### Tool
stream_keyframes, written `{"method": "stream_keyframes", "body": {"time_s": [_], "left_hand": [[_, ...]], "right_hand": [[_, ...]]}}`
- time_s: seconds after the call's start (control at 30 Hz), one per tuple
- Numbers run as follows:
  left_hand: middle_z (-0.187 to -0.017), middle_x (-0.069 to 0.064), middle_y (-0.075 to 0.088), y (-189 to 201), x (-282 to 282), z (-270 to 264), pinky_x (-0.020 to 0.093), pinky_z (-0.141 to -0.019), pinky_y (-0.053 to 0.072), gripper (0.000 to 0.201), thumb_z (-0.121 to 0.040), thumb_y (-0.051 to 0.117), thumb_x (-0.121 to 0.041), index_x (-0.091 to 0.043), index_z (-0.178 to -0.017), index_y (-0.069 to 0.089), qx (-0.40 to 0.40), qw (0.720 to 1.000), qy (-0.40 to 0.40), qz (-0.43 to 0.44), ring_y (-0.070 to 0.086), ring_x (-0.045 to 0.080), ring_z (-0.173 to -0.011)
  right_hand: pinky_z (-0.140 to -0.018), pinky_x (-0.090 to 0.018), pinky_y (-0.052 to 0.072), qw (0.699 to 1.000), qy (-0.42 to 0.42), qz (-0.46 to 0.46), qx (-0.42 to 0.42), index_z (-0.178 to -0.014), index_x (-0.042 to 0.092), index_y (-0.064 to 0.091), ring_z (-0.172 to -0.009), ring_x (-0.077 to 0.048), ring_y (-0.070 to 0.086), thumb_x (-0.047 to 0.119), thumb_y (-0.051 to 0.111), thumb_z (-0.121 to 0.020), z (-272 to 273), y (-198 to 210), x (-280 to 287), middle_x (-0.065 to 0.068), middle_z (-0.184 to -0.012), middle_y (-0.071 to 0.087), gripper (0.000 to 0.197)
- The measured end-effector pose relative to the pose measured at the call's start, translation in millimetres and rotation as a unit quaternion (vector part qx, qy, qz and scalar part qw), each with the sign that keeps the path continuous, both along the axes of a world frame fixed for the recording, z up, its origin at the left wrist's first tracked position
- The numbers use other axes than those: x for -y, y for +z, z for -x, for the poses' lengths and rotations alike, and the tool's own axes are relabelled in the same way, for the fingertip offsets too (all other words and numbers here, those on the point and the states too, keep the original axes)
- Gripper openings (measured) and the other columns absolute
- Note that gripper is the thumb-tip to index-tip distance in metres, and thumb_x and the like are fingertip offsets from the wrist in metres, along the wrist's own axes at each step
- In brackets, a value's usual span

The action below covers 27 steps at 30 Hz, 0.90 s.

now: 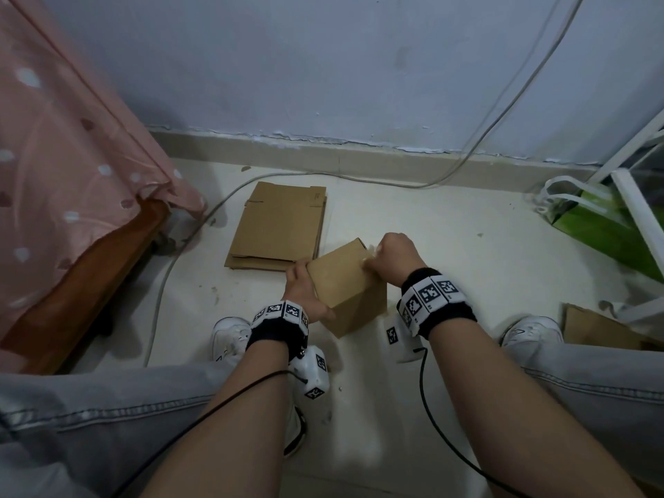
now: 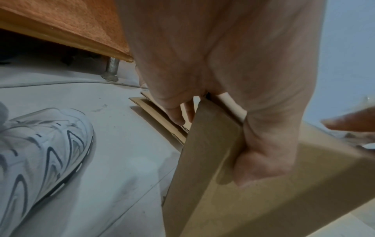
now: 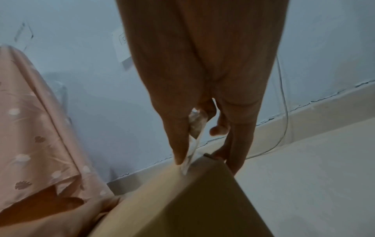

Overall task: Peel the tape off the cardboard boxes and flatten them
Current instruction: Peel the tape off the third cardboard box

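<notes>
Left hand (image 1: 305,294) grips the light, stiff cardboard box (image 1: 345,285) at its edge while right hand (image 1: 393,255) pinches apparently clear tape (image 3: 191,144), best taken at its lifted end.

We extend both forearms forward and down between our knees, each wrist wearing a black band with white coded markers. Our left hand (image 1: 303,294) grips the near left edge of the box (image 1: 345,285), thumb (image 2: 261,160) pressed on the upper face and fingers (image 2: 176,115) curled round the far side. Our right hand (image 1: 393,255) is bent at the wrist over the far right corner, fingers (image 3: 178,144) pinching a strip of clear tape (image 3: 191,149) there.
</notes>
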<state>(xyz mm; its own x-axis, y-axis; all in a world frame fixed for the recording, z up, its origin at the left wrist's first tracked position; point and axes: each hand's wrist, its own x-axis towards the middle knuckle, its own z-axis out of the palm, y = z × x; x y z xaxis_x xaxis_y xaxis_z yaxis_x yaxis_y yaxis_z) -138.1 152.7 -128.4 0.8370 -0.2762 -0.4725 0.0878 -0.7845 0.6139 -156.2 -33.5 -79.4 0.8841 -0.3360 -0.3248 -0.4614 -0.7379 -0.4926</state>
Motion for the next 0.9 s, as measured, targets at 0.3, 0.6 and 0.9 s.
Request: {"method": "stream_keyframes", "body": {"time_s": [0.3, 0.6, 0.9], "left_hand": [[-0.154, 0.018, 0.019, 18, 27, -3, 0.053, -0.120, 0.011, 0.122, -0.065, 0.084, -0.043, -0.009, -0.152, 0.006, 0.071, 0.976, -0.102, -0.180, 0.015, 0.036, -0.145], [-0.156, 0.009, 0.012, 32, 45, -19, 0.049, -0.118, 0.017, 0.139, -0.058, 0.090, -0.036, -0.024, -0.155, -0.008, 0.072, 0.953, -0.245, -0.164, 0.012, 0.036, -0.146], [-0.150, 0.006, 0.028, 31, 30, -21, 0.047, -0.113, 0.027, 0.117, -0.055, 0.090, -0.028, -0.022, -0.148, 0.019, 0.072, 0.956, -0.216, -0.186, 0.028, 0.033, -0.139]], "right_hand": [[-0.066, -0.033, 0.047, 0.999, 0.009, 0.034, 0.018, -0.085, 0.005, 0.051, -0.081, -0.032, 0.058, 0.005, 0.052, -0.091, -5, 10, 2, -0.015, -0.093, 0.056, 0.006], [-0.062, -0.046, 0.062, 0.984, -0.033, -0.167, 0.050, -0.078, 0.010, 0.045, -0.078, -0.038, 0.070, -0.004, 0.051, -0.081, 1, 9, -19, -0.021, -0.092, 0.063, 0.015], [-0.072, -0.064, 0.054, 0.929, -0.121, -0.347, 0.036, -0.079, 0.014, 0.034, -0.071, -0.041, 0.062, -0.018, 0.037, -0.085, 6, 10, -11, -0.036, -0.103, 0.064, 0.032]]}}
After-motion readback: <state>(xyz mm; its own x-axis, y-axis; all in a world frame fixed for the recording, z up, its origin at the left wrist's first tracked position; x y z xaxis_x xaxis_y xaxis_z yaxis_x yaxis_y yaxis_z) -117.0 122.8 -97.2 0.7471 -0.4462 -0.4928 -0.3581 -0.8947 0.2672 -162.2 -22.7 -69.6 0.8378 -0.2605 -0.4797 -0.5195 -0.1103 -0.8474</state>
